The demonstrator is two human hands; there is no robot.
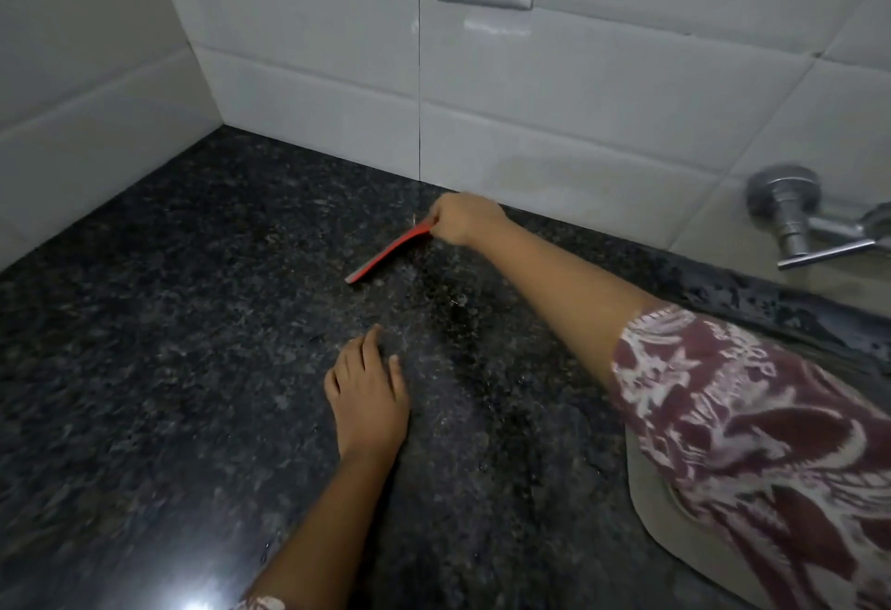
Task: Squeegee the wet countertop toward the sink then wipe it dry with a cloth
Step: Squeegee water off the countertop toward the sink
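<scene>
Head view: my right hand [463,218] curls round one end of the red squeegee [385,250], near the back edge of the wet countertop [168,320]. My left hand [366,397] rests flat mid-surface, fingers straight. My sleeve [747,416] hides the contents of the sink [646,503] at the right edge.

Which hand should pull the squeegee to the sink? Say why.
Right. The right hand grips the red squeegee, and the sink lies on its side; the left hand rests flat on the countertop.
</scene>
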